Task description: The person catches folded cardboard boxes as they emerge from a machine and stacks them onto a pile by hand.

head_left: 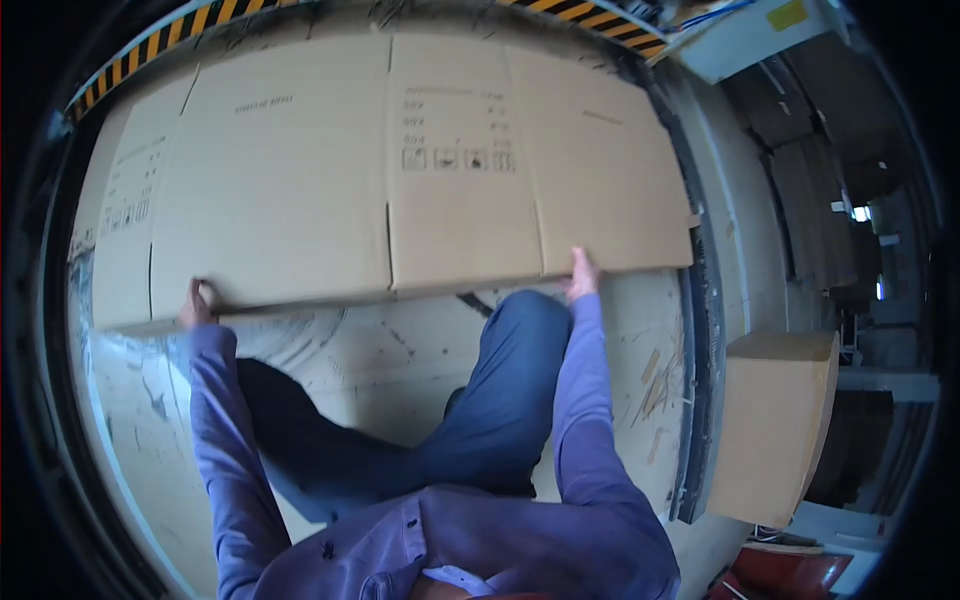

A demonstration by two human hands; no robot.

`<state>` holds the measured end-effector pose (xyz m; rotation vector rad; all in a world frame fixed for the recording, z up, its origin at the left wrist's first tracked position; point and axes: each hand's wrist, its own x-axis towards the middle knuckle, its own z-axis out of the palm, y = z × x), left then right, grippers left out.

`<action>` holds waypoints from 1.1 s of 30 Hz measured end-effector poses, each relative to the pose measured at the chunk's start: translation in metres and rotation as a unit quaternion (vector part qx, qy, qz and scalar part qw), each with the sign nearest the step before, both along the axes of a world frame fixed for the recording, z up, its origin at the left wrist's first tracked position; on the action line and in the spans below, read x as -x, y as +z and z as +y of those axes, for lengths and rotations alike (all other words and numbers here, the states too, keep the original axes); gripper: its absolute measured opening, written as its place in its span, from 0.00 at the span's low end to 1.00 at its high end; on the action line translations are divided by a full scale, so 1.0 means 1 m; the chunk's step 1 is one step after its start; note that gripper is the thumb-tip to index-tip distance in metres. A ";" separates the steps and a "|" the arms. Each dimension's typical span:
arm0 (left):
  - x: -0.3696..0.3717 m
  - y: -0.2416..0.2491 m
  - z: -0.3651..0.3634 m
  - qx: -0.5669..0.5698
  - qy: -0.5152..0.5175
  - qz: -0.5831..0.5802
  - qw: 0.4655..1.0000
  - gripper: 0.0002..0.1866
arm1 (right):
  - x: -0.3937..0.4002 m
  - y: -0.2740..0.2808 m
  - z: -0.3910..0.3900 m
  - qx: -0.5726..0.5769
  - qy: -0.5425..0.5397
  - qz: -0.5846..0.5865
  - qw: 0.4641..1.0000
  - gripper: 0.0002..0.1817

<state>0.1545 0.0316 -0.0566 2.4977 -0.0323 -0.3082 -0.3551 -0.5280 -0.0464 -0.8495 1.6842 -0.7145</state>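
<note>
along 1 edge, left hand [197, 307] and right hand [582, 277] grip cardboard [290, 190].

Cardboard box [768, 430] at right; red object [790, 572] below it; black-and-yellow striped edging [590, 20] along the top

The flat cardboard [290, 190] is brown with dark printing [446, 160]. The jacket [480, 535] is purple, the trousers [520, 370] dark blue. The strip [590, 22] has yellow-black stripes.
</note>
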 end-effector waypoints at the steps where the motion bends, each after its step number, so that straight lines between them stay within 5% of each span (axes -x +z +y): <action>1: -0.008 -0.009 -0.002 -0.021 0.008 0.005 1.000 0.19 | 0.003 0.006 0.001 -0.022 0.029 -0.011 0.999 0.42; 5: -0.006 0.000 -0.009 0.159 0.309 0.072 0.935 0.36 | -0.003 0.015 -0.008 -0.097 0.072 -0.030 0.992 0.43; 8: 0.023 0.056 -0.042 0.168 0.360 0.079 0.914 0.32 | -0.010 0.027 -0.008 -0.112 0.053 -0.036 0.992 0.42; 10: 0.021 0.051 -0.042 0.162 0.373 0.049 0.912 0.30 | -0.008 0.027 -0.009 -0.114 0.036 -0.043 0.992 0.41; 22: 0.025 0.061 -0.039 0.176 0.354 0.078 0.915 0.21 | -0.007 0.024 -0.007 -0.104 0.022 -0.067 0.992 0.34; 24: 0.011 0.018 -0.005 -0.012 0.096 -0.068 0.993 0.18 | -0.007 0.027 -0.002 -0.090 0.034 -0.069 0.993 0.34; 26: 0.005 -0.006 0.008 -0.099 -0.037 -0.166 0.980 0.12 | -0.005 0.025 -0.002 -0.089 0.059 -0.058 0.993 0.33; 33: 0.000 0.000 -0.002 0.001 0.099 -0.042 0.994 0.20 | -0.002 0.017 0.002 -0.060 0.068 -0.036 0.995 0.38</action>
